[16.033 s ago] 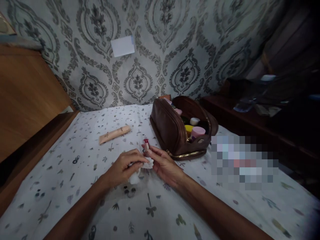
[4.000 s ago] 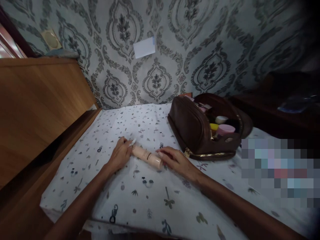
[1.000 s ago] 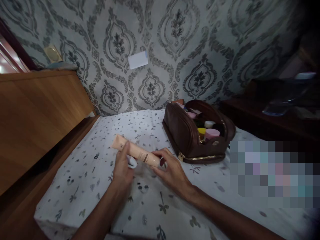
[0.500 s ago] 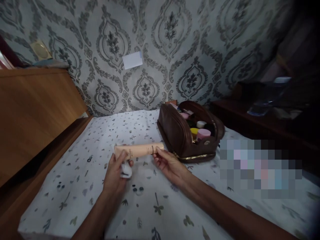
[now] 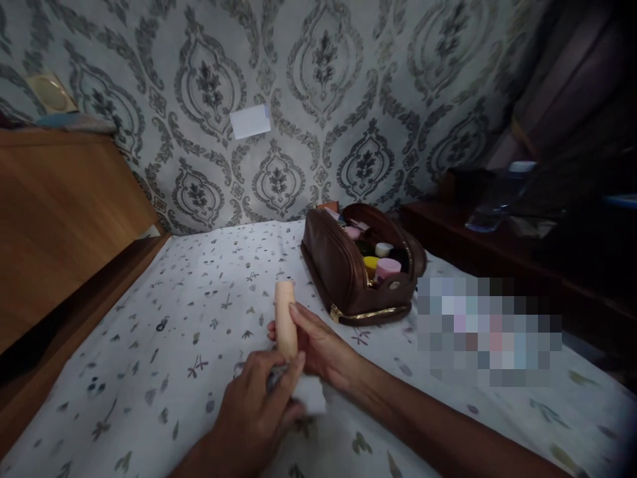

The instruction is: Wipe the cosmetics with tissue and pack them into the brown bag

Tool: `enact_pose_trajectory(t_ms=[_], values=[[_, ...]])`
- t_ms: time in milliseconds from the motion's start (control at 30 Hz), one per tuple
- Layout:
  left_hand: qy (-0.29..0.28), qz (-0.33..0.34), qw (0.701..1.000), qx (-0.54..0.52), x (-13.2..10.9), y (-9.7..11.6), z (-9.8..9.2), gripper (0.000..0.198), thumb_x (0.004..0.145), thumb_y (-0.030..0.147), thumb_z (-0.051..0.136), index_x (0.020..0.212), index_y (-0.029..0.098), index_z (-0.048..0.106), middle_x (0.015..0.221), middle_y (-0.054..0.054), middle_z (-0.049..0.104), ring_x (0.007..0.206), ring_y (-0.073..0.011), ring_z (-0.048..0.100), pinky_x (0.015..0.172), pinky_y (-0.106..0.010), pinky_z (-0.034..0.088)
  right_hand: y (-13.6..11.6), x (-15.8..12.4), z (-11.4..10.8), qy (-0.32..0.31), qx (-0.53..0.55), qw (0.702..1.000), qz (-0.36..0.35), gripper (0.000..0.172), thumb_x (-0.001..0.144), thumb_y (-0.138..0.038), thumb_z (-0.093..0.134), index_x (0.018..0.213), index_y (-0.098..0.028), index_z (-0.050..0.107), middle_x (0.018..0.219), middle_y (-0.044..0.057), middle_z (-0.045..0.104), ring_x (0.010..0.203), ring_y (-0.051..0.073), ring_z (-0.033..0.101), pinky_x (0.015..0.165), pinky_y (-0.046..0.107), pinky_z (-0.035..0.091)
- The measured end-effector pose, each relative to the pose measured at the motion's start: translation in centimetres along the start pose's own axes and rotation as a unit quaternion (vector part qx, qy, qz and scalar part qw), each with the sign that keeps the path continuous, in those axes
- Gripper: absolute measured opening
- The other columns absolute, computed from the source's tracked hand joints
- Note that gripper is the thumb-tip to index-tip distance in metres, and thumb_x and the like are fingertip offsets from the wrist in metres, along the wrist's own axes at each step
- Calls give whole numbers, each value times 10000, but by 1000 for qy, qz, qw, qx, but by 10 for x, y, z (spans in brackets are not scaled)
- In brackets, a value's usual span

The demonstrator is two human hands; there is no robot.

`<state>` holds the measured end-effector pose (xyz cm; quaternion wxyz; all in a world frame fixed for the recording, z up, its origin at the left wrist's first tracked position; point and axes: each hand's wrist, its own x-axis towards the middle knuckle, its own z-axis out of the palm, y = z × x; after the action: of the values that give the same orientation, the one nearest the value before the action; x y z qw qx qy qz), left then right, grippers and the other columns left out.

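Note:
A peach-coloured tube [image 5: 285, 318] stands nearly upright in the picture, between my two hands. My right hand [image 5: 323, 345] is wrapped round its side, thumb along the front. At the tube's lower end, the fingers of my left hand [image 5: 259, 398] pinch it, and a white crumpled piece [image 5: 311, 396], perhaps tissue, is held in the same hand, blurred. Beyond my right hand sits an open brown toiletry bag [image 5: 338, 265] with several jars inside, among them a pink-lidded jar [image 5: 388, 267] and a white-lidded one [image 5: 383, 249].
Both hands are over a white patterned sheet [image 5: 209, 285]. A wooden headboard or cabinet [image 5: 70, 219] stands at the left. On the right, a clear bottle [image 5: 500, 199] rests on a dark ledge [image 5: 438, 232]. A pixelated patch covers something right of the bag. Patterned wallpaper is behind.
The tube has turned from lying sideways to nearly upright. My left hand has moved right and down to its lower end, and my right hand now wraps its side. The view has shifted slightly.

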<state>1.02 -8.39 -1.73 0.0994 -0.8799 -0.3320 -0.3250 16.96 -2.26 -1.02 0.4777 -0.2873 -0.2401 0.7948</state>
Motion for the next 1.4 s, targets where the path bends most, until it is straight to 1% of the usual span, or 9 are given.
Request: enact_pose_trajectory(t_ms=[233,400,633,767,933,1033,1133,1267,1400], values=[[25,-87,995,31,52,-20,-9,316,977,278,423,1241,226,590,1107,-118,533,1008,-250,549,726,-328,526,7,-7,6,-8,-5,1000,-23,490,569,-487,879,898,-218,635,754,-25,657,673,129,599,618,234,466],[-43,-196,969,-141,88,-37,-33,293,959,342,432,1096,230,665,1031,-81,596,955,-232,557,791,-310,443,7,-12,9,-86,-87,993,-1,481,726,-612,730,943,-202,602,673,-17,612,613,132,576,585,249,442],[-161,-329,840,-401,104,-50,-43,229,794,331,535,607,201,518,585,35,419,574,-135,393,540,-227,288,8,-18,4,-108,-338,925,-139,427,854,-606,599,877,-180,606,723,-19,510,657,119,457,573,244,355],[-72,-437,749,-493,96,-55,-33,108,651,305,577,641,198,566,599,39,468,548,-120,406,514,-215,307,8,-20,7,-147,-381,891,-197,375,902,-545,555,965,-177,587,766,-25,452,700,121,411,620,254,339],[16,-483,680,-552,91,-41,-28,106,607,274,598,678,200,571,556,59,418,480,-100,343,452,-198,281,7,-23,9,-155,-352,901,-199,388,914,-520,554,1148,-210,546,886,1,526,788,146,482,682,259,377],[139,-521,667,-514,86,-28,-22,109,698,303,637,761,214,636,704,21,561,620,-136,503,530,-195,377,6,-25,9,-137,-328,915,-189,405,906,-534,567,1176,-236,520,924,5,566,812,151,518,689,250,392],[206,-572,671,-424,80,-19,-15,212,826,403,636,950,246,707,1083,-35,661,1077,-219,576,789,-226,463,6,-27,10,-125,-318,920,-192,414,895,-551,577,1161,-240,513,910,1,569,790,147,512,695,253,391],[144,-519,739,-405,69,-8,-6,406,859,586,585,1038,239,698,1247,-68,621,1319,-275,440,1002,-307,434,4,-28,11,-96,-305,921,-221,404,898,-576,554,1117,-239,505,921,4,552,853,163,517,750,268,404],[59,-431,796,-421,42,0,12,443,852,576,598,1179,279,626,1276,-80,607,1321,-293,459,974,-382,498,1,-28,10,-45,-266,927,-259,426,871,-587,580,1102,-237,500,965,7,522,934,178,506,822,281,407]])
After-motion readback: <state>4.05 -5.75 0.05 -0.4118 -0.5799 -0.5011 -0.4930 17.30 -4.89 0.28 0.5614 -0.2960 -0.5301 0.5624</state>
